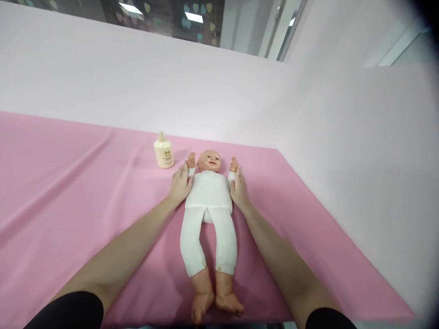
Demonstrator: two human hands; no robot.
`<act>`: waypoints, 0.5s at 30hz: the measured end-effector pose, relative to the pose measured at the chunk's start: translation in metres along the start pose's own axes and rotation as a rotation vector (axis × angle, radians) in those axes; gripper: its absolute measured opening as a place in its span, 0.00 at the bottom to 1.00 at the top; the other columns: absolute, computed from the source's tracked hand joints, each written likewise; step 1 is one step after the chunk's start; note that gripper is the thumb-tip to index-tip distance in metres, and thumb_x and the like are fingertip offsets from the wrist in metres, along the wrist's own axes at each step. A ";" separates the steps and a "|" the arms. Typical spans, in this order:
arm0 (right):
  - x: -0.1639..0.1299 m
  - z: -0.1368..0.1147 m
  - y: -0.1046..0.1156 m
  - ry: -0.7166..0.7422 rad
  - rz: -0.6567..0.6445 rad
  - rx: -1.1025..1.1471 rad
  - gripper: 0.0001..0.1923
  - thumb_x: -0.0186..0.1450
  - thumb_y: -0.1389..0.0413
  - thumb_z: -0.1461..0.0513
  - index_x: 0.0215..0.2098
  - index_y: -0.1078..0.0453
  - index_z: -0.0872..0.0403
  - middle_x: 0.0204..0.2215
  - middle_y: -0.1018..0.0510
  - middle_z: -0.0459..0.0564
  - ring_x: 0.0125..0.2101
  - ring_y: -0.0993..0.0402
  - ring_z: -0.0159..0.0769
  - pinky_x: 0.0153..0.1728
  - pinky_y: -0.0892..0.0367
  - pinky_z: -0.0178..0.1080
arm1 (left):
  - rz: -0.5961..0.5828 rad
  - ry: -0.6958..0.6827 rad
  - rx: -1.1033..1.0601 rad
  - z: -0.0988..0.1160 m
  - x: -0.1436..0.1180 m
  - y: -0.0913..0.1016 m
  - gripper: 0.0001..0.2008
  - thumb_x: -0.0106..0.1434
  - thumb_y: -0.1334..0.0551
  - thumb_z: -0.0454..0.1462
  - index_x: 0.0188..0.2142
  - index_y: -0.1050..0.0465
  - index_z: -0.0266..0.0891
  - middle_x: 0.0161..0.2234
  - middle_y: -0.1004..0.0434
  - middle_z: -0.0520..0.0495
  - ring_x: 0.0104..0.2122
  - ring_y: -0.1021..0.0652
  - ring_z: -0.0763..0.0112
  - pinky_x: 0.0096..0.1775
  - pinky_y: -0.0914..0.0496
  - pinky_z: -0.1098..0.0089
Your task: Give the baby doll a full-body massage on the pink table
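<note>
A baby doll (209,189) with a white cloth body lies on its back, head toward the far wall and bare feet toward me. Both of its forearms are raised beside its head. My left hand (180,185) is closed about the doll's arm on the left side, its thumb against the white sleeve. On the opposite side, my right hand (240,189) holds the other arm in the same way, with the thumb toward the torso. The doll's hands show above my fingertips. Parts of its upper arms are hidden by my hands.
A cream-coloured pump bottle (163,151) stands upright left of the doll's head. Pink cloth (137,192) with creases covers the table. White walls (137,82) rise behind and to the right, with a window (164,23) above the far one.
</note>
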State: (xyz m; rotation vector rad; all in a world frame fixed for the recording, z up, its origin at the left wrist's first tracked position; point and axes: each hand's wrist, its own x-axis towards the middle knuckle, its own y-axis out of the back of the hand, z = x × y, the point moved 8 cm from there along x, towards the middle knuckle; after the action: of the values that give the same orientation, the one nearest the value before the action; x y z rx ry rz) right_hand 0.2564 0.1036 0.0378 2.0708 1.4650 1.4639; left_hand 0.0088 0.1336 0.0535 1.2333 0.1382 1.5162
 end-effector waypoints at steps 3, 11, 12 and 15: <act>-0.001 0.005 -0.002 -0.026 -0.009 -0.011 0.34 0.68 0.60 0.61 0.70 0.67 0.55 0.67 0.48 0.59 0.65 0.49 0.50 0.59 0.43 0.58 | -0.044 0.070 0.030 -0.006 0.000 -0.002 0.32 0.65 0.51 0.41 0.66 0.54 0.32 0.61 0.40 0.30 0.58 0.34 0.45 0.55 0.38 0.46; 0.000 0.021 -0.007 -0.125 -0.049 -0.034 0.31 0.68 0.58 0.57 0.68 0.52 0.54 0.61 0.36 0.59 0.59 0.38 0.53 0.56 0.39 0.59 | -0.224 0.287 0.087 -0.018 -0.004 -0.009 0.27 0.66 0.51 0.44 0.62 0.44 0.36 0.53 0.30 0.33 0.51 0.29 0.44 0.51 0.36 0.47; 0.000 0.023 -0.008 -0.136 -0.054 -0.034 0.31 0.68 0.58 0.56 0.67 0.51 0.54 0.60 0.35 0.59 0.58 0.37 0.53 0.55 0.38 0.59 | -0.239 0.306 0.099 -0.020 -0.004 -0.010 0.26 0.66 0.52 0.44 0.61 0.42 0.35 0.53 0.30 0.33 0.51 0.29 0.44 0.50 0.36 0.48; -0.001 0.031 -0.009 -0.199 -0.060 -0.034 0.30 0.68 0.59 0.55 0.66 0.48 0.55 0.58 0.33 0.60 0.57 0.35 0.53 0.55 0.38 0.59 | -0.287 0.352 0.161 -0.027 -0.006 -0.014 0.23 0.66 0.52 0.46 0.52 0.34 0.33 0.49 0.28 0.33 0.50 0.28 0.46 0.51 0.36 0.51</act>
State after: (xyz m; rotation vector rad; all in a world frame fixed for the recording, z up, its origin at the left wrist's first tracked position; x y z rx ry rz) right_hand 0.2754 0.1182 0.0167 2.0653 1.4024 1.2132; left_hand -0.0029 0.1478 0.0281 1.0090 0.6531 1.4749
